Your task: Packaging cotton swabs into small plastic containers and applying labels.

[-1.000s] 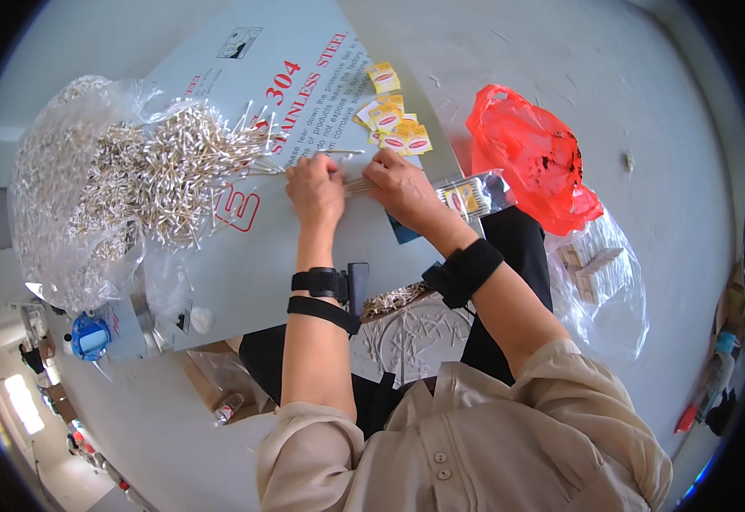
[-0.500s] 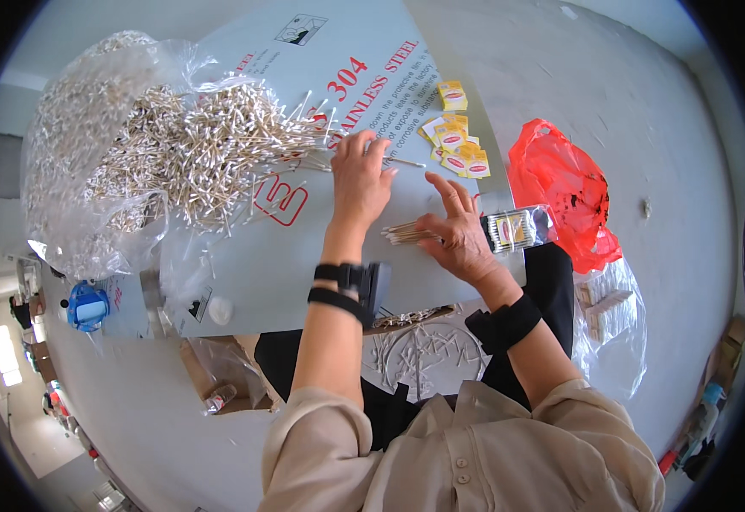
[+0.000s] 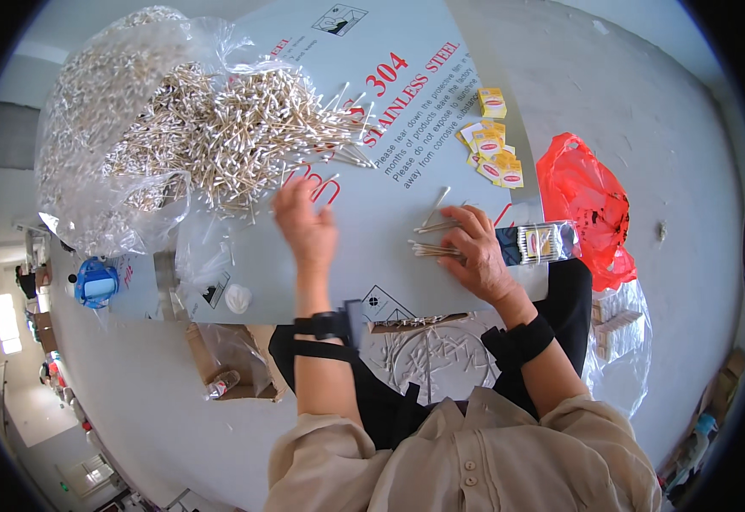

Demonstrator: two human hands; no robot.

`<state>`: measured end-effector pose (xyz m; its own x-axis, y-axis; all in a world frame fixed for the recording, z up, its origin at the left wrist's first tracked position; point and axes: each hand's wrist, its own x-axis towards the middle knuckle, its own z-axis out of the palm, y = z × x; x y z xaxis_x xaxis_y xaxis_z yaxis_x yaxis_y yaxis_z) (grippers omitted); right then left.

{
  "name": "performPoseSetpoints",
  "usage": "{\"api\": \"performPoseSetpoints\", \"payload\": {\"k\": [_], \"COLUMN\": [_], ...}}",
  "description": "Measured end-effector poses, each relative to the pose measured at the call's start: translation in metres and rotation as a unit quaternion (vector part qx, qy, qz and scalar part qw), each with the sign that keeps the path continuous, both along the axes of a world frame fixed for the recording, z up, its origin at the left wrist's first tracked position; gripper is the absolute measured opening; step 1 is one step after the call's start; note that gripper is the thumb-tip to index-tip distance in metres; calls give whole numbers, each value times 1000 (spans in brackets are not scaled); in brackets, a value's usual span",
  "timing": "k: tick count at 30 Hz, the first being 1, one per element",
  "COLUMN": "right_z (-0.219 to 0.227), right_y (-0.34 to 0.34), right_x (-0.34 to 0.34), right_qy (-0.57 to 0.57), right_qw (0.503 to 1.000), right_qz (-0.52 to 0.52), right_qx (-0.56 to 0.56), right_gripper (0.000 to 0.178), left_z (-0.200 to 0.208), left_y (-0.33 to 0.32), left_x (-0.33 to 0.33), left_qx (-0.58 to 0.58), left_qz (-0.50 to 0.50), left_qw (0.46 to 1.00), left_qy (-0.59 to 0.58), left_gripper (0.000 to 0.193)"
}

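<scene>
A large heap of cotton swabs (image 3: 244,128) spills out of a clear plastic bag (image 3: 91,128) onto the table on the left. Close to the heap's near edge, my left hand (image 3: 304,230) hovers with its thumb apart from its loosely bent fingers; I see nothing held in it. My right hand (image 3: 479,260) is closed round a small bundle of cotton swabs (image 3: 430,250), whose tips stick out to the left. One loose swab (image 3: 437,205) slants just beyond those fingers. Right of this hand lies a clear packet of swabs (image 3: 539,244) with a yellow label.
Yellow-and-white cards (image 3: 492,154) lie on the protective-filmed metal table (image 3: 364,230), toward the far right. A red plastic bag (image 3: 590,213) lies past the right edge, with a clear bag of white packs (image 3: 620,328) below. An open cardboard box (image 3: 234,363) stands under the near edge.
My left hand has drawn back left, away from the middle of the table to the heap's near edge. A loose swab now lies beside my right hand's bundle. The whole view has shifted slightly.
</scene>
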<state>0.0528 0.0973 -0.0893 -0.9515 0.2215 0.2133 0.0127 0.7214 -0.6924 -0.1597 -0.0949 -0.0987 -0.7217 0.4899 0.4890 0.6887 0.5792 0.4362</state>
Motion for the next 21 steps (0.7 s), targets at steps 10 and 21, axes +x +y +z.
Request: {"api": "performPoseSetpoints", "payload": {"k": [10, 21], "right_z": [16, -4], "right_y": [14, -2], "right_x": [-22, -12], "right_qy": [-1, 57], "right_qw": [999, 998], "right_qz": [29, -16], "right_qx": [38, 36], "right_gripper": [22, 17], "left_z": [-11, -15], "left_y": [-9, 70], "left_x": [-60, 29], "left_qx": [-111, -23], "left_qz": [8, -18], "left_qw": [994, 999], "left_qy": [-2, -26], "left_gripper": [54, 32]}}
